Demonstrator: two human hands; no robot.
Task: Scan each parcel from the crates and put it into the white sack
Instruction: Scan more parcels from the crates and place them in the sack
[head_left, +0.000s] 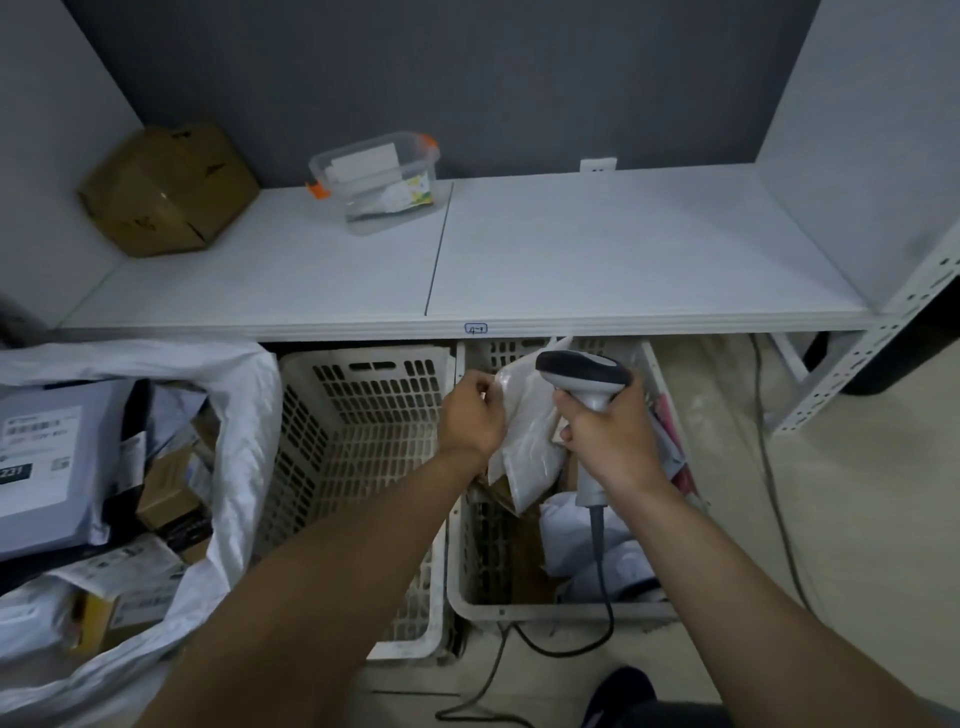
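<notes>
Over the near rim of a pale slotted plastic crate (519, 613), a person's two hands work a parcel. The left hand (470, 421) pinches the upper edge of a flat, translucent white plastic mailer (524, 415), which hangs above the parcels left in that crate. The right hand (608, 431) is wrapped round the handle of a grey-and-black corded barcode scanner (582, 371), whose head sits at the mailer's top corner. No label shows on the side facing the camera.

A second slotted crate (358, 415) stands just beside the first, and at far left the open-mouthed white woven sack (244, 415) already holds boxes and mailers. Beyond, a white shelf (623, 249) carries a brown cardboard box (166, 192) and a clear plastic container with orange clips (379, 176).

The risks look plain. The limp mailer, held by one edge, could slip back among unscanned parcels. Its crinkled film may glare or fold over the barcode and spoil the read. The scanner's dark cable (602, 571), which trails across the crate, could snag as the mailer swings left to the sack.
</notes>
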